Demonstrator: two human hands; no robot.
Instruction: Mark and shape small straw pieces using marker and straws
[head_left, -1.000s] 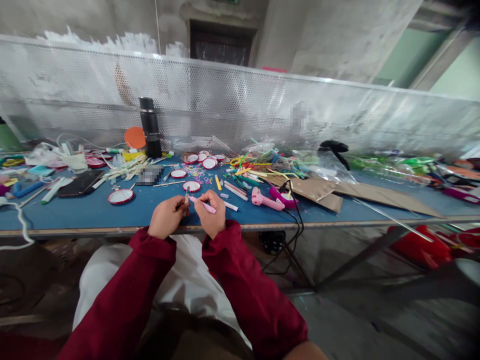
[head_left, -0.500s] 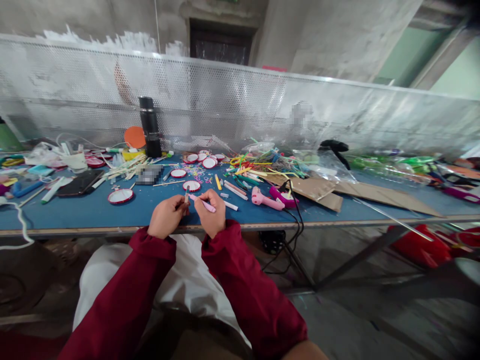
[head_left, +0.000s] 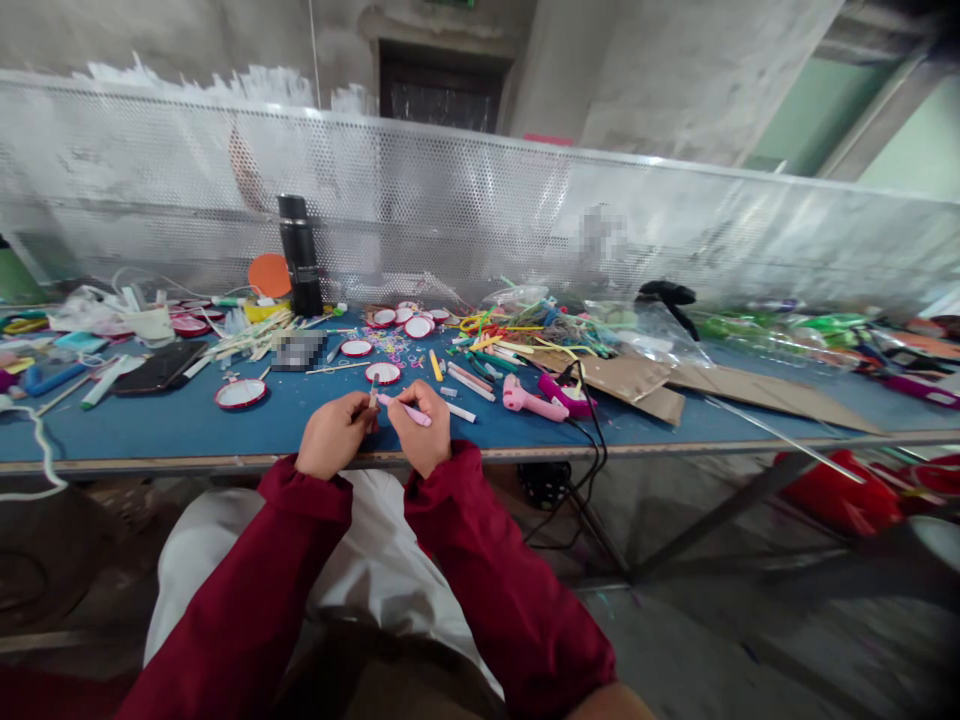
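My right hand [head_left: 424, 428] is closed around a pink marker [head_left: 407, 410], its tip pointing left. Opposite it, my left hand [head_left: 334, 432] pinches a small, narrow stick-like piece [head_left: 373, 392] held upright, pale at the lower part and greyish at the top. The marker's tip is at or very close to this piece; contact is too small to make out. Just beyond the fingers lies a round white disc with a red rim [head_left: 383, 373]. A white marker [head_left: 460, 411] lies right of my right hand, near a yellow pen [head_left: 436, 366].
A pink glue gun [head_left: 529, 398] and a purple one [head_left: 568, 393] lie to the right, cables hanging over the edge. A black bottle [head_left: 300, 258] stands at the back, a dark phone [head_left: 160, 367] lies left. Cardboard [head_left: 622, 378] and tangled coloured strands [head_left: 551, 328] fill the right.
Almost nothing differs. Both hands keep their grips in nearly the same place, with the marker shifted very slightly against the small piece.
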